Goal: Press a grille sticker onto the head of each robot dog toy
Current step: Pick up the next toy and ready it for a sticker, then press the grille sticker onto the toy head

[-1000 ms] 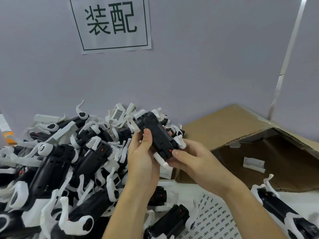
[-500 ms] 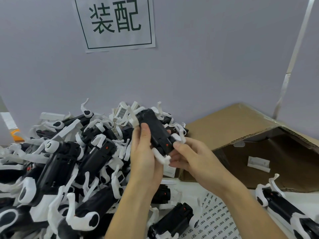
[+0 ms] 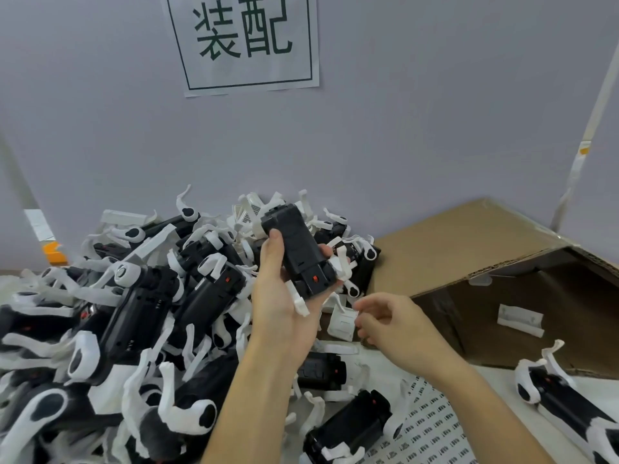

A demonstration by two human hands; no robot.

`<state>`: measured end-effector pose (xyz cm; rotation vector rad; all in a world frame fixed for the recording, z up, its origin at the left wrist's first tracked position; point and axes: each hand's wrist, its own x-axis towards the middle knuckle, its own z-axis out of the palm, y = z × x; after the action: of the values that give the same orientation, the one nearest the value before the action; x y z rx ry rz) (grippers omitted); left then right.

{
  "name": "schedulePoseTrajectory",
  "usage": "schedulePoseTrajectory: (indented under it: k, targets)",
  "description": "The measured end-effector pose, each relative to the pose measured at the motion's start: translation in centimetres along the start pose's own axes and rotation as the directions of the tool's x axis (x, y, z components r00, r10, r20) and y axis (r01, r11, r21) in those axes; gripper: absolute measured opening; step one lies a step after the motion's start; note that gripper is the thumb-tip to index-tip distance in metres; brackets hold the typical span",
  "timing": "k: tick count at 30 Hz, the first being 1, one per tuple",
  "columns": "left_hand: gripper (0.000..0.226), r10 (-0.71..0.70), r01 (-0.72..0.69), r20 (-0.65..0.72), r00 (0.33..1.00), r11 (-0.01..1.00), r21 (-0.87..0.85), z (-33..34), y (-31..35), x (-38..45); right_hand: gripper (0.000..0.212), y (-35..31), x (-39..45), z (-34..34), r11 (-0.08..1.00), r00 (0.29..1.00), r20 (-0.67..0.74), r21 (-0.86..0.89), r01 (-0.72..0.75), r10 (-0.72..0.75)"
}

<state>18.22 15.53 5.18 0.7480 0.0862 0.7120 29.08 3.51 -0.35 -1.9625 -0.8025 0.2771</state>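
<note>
Left hand (image 3: 284, 296) gripping one robot dog toy (image 3: 299, 254) belly-up, thumb along its left edge, fingers curled round the far side, held up over the near edge of the big pile of toys (image 3: 134, 313) on the left. Right hand (image 3: 390, 321) off the toy now, when half a second ago its thumb was pressed right against the near end of the body; dropped a bit lower and nearer, fingers loosely curled, nothing obviously pinched between them, though a sticker that small could hide in there, so can't say for sure. Toy also tipped a touch more upright than a moment back. Reads like the press on this one is finished, or else just a regrip, and the free hand looks headed down toward the sticker sheet (image 3: 432, 426) lying flat at the near right, between two more toys on the table. Can't see the head face of the held toy from this angle, so no telling whether a grille sticker actually sits there. Cardboard box (image 3: 469, 249) open on the right with a white part (image 3: 519, 319) inside, paper sign (image 3: 244, 41) on the far wall. Still a mountain of dogs to go, lol.
</note>
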Motion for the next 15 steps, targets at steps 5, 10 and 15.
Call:
schedulePoseTrajectory:
  k: [5, 10, 15]
  targets:
    - [0.053, -0.001, 0.002, -0.028, 1.0, 0.998, 0.064, -0.3, 0.3, 0.4, 0.036, 0.2, 0.7, 1.7, 0.975, 0.994, 0.076, -0.214, -0.06, 0.078]
    - [0.047, 0.001, 0.006, -0.065, 0.998, 0.995, 0.103, -0.1, 0.6, 0.3, 0.042, -2.3, 2.6, 2.8, 0.92, 0.935, 0.185, -0.313, -0.236, 0.303]
    - [0.046, 0.01, -0.004, -0.077, 0.997, 0.996, 0.084, 0.2, 0.8, 0.1, 0.027, -5.3, 3.6, 4.6, 0.817, 0.886, 0.266, -0.546, -0.186, 0.38]
